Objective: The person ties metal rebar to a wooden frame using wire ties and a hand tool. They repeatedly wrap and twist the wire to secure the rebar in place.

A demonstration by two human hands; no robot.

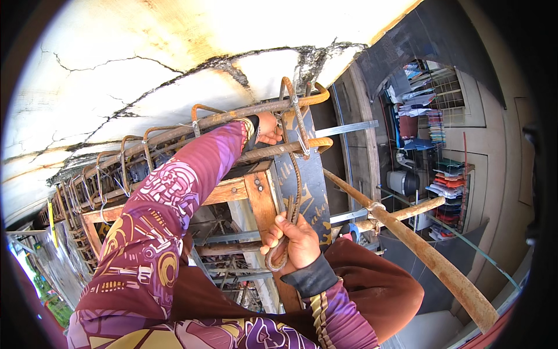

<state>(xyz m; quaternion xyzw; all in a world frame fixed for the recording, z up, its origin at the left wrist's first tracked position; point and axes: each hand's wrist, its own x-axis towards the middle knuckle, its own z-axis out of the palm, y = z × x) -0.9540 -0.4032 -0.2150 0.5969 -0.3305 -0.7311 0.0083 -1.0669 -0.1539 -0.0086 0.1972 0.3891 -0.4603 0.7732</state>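
My right hand [301,242] is closed around the looped lower end of a thin ribbed steel bar [298,181], just above my lap. The bar runs up from my fist into the rebar cage, passing by its lower main bar [279,149]. My left arm reaches across the cage, and my left hand [268,128] is between the upper main bar [266,107] and the lower one. Its fingers are partly curled beside the thin bar; whether they grip anything is unclear. A rusty stirrup [301,126] is wired to the hooked ends of the main bars.
A cracked white concrete surface [152,83] lies just past the cage. Timber formwork [260,192] and a dark printed board [305,174] sit below it, with open gaps down to lower framing. Rusty scaffold pipes [436,261] cross at right. Hanging clothes [449,187] are beyond.
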